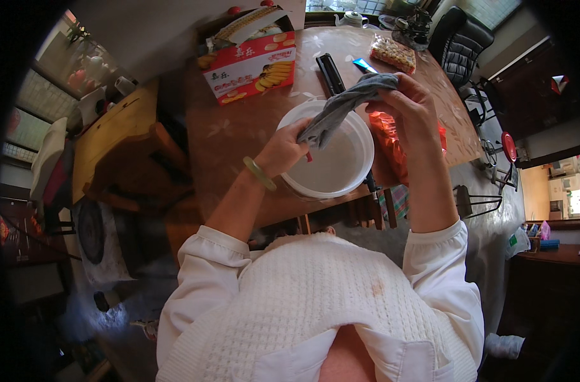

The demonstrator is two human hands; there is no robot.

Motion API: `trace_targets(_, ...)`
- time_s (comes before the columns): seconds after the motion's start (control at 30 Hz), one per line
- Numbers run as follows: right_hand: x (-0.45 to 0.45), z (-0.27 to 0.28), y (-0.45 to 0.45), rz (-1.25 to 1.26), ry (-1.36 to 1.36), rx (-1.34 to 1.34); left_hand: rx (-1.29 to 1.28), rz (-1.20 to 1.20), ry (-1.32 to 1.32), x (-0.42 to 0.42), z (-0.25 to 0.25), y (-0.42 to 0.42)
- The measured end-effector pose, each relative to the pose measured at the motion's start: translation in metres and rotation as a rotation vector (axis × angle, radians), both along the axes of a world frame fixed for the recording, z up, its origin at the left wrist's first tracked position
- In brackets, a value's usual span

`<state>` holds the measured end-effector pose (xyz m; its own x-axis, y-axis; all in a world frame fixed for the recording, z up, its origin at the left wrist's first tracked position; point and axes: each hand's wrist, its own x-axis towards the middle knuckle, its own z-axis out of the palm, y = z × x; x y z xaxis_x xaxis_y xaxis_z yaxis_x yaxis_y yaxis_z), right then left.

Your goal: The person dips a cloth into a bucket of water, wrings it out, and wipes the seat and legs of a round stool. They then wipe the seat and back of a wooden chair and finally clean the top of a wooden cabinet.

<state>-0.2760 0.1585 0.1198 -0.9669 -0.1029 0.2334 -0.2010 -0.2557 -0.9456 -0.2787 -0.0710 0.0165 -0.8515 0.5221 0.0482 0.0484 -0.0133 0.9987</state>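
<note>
A grey cloth (343, 106), twisted and stretched at a slant, spans the space between my hands above a round white plastic tub (326, 176). Its lower left end is gripped in my left hand (284, 148), over the tub's left rim; a bangle circles that wrist. Farther right and higher, my right hand (412, 102) pinches the other end between thumb and fingers. The tub seems to hold cloudy liquid. A small red item (309, 156) shows just below my left fingers. Beneath my right forearm lies a red-orange plastic bag (388, 138), partly hidden.
On the wooden table (232, 176) stands a red and white cardboard box (254, 71) at the left. Behind the tub lie a long black object (330, 74), a blue tube (364, 65) and a bagged snack block (393, 53). A white teapot (352, 19) is at the far edge. A wooden chair (137, 167) stands left.
</note>
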Motion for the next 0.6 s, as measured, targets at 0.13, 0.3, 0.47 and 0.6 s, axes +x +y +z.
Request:
trace_targets(0.13, 0.002, 0.003, 0.001, -0.003, 0.029, 0.007, -0.262, 0.017, -0.083, 0.004, 0.014, -0.003)
trace_targets(0.3, 0.005, 0.011, -0.002, 0.026, 0.085, 0.006, -0.541, -0.012, 0.249, 0.008, -0.006, -0.012)
trace_targets(0.47, 0.011, 0.02, -0.003, 0.006, 0.096, 0.038, -0.412, -0.023, 0.361, 0.012, -0.003, -0.012)
trace_targets(0.6, 0.013, 0.017, -0.002, 0.064, 0.084, 0.035, -0.357, -0.001, 0.39, 0.005, 0.006, -0.009)
